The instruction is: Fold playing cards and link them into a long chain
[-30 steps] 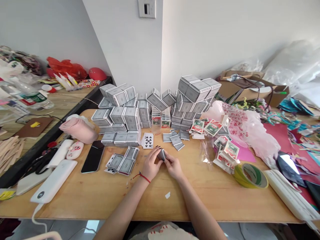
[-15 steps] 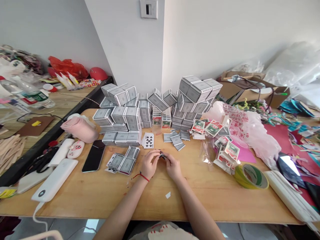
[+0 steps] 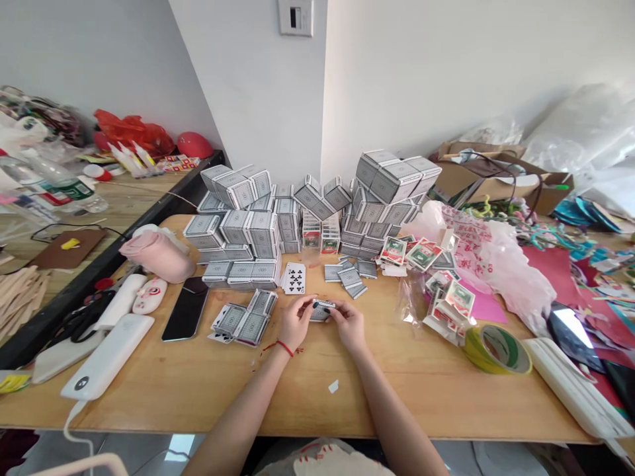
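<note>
Between my two hands is a folded playing card point(image 3: 320, 313), its grey patterned back partly showing. My left hand point(image 3: 296, 321) pinches its left end, and my right hand point(image 3: 348, 322) pinches its right end. Just beyond my hands lie a face-up club card point(image 3: 296, 278) and several loose folded cards point(image 3: 352, 281). Left of my left hand rests a small joined piece of folded cards point(image 3: 247, 318). Behind stand stacked blocks of folded cards point(image 3: 251, 231) on the left and more stacked blocks point(image 3: 391, 178) on the right.
Opened card boxes point(image 3: 454, 301) and a yellow tape roll point(image 3: 497, 349) lie to the right. A black phone point(image 3: 186, 309), a white power bank point(image 3: 108, 357) and a pink pouch point(image 3: 157, 253) sit left. A paper scrap point(image 3: 334, 386) lies near the front edge.
The card between my hands has turned, so more of its patterned back shows. My hands have moved slightly apart, the right one a little to the right.
</note>
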Demonstrator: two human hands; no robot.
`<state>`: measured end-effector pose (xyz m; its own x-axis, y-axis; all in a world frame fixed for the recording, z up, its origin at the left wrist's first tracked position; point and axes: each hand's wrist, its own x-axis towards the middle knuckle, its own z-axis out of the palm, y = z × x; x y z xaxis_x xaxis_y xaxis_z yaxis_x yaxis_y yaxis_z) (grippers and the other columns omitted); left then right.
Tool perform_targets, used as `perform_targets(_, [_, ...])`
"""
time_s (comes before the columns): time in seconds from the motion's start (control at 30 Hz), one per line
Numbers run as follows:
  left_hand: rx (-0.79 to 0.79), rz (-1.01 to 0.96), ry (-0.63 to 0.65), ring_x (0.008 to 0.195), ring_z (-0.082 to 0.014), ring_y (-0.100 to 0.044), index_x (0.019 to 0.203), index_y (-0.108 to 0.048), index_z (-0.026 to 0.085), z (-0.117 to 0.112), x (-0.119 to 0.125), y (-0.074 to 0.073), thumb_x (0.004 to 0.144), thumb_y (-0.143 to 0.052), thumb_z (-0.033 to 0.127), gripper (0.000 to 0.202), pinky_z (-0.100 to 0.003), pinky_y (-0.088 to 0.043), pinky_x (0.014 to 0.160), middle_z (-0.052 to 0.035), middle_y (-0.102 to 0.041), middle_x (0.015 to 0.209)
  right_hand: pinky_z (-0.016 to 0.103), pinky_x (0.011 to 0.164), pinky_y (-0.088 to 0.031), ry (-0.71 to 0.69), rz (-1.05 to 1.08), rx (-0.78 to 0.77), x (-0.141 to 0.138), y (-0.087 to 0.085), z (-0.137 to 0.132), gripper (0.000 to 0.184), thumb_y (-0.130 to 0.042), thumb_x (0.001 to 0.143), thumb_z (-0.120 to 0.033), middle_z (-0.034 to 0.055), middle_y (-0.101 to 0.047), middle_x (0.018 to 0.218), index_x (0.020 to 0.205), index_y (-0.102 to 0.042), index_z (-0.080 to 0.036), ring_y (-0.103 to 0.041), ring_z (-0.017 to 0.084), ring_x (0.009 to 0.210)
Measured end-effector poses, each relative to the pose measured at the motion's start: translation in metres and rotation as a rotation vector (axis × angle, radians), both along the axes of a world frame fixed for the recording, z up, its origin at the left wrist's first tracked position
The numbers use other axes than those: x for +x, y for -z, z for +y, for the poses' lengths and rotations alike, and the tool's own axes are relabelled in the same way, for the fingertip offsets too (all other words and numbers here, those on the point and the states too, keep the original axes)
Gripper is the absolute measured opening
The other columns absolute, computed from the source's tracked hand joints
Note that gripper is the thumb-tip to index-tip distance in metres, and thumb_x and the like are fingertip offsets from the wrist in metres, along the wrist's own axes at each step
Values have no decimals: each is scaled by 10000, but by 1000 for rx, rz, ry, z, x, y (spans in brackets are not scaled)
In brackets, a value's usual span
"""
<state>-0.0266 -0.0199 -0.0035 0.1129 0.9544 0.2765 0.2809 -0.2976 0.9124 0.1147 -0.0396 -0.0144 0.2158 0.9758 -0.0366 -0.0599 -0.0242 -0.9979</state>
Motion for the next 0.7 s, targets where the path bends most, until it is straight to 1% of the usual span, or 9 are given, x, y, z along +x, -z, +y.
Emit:
perform_targets(0.17, [114, 161, 19, 851, -156, -596, 935, -602, 182, -1, 0, -2, 812, -469, 233, 188, -299, -494, 756, -61, -646, 914, 274, 489, -463, 31, 12, -47, 2, 1, 1, 273, -602, 669, -415, 44, -636, 655, 751, -614, -156, -541, 138, 463])
perform_targets(0.27, [148, 193, 16, 825, -159, -601, 896, -608, 186, -2, 1, 0, 804, -480, 237, 166, -307, -497, 744, -56, -654, 883, 257, 462, -442, 24, -18, -45, 3, -1, 0, 265, -593, 677, -418, 27, -601, 594, 723, -599, -157, -517, 131, 457])
perform_targets(0.33, [139, 187, 8, 791, -158, -605, 853, -614, 185, -2, 1, 1, 800, -482, 241, 153, -305, -500, 719, -51, -659, 846, 243, 444, -425, 4, -40, -32, 4, -2, 0, 252, -588, 681, -414, 6, -566, 547, 713, -594, -163, -494, 124, 450])
perform_targets(0.43, [67, 137, 9, 720, -152, -604, 777, -621, 172, 0, 0, 0, 786, -493, 248, 150, -288, -498, 664, -46, -660, 773, 227, 408, -393, -60, -19, -28, 5, -6, 1, 239, -592, 672, -403, -10, -542, 543, 713, -593, -168, -454, 106, 432])
perform_targets(0.57, [-102, 40, 57, 668, -147, -598, 743, -630, 153, 3, -3, -4, 773, -505, 290, 188, -261, -487, 610, -44, -661, 739, 211, 376, -344, -156, 71, -59, 7, -8, 4, 224, -613, 655, -383, -34, -506, 510, 683, -581, -163, -409, 83, 392])
perform_targets(0.63, [-167, -7, 79, 678, -151, -600, 752, -634, 150, 5, -3, -5, 769, -510, 319, 210, -259, -485, 614, -47, -664, 751, 206, 375, -336, -168, 117, -61, 7, -8, 5, 228, -622, 655, -382, -44, -492, 494, 677, -576, -160, -403, 75, 378])
perform_targets(0.7, [-194, -45, 85, 706, -157, -603, 788, -632, 149, 5, -2, -6, 773, -504, 334, 226, -261, -486, 629, -52, -664, 777, 205, 379, -345, -141, 149, -50, 7, -7, 6, 244, -624, 660, -396, -45, -494, 501, 685, -572, -158, -415, 72, 377])
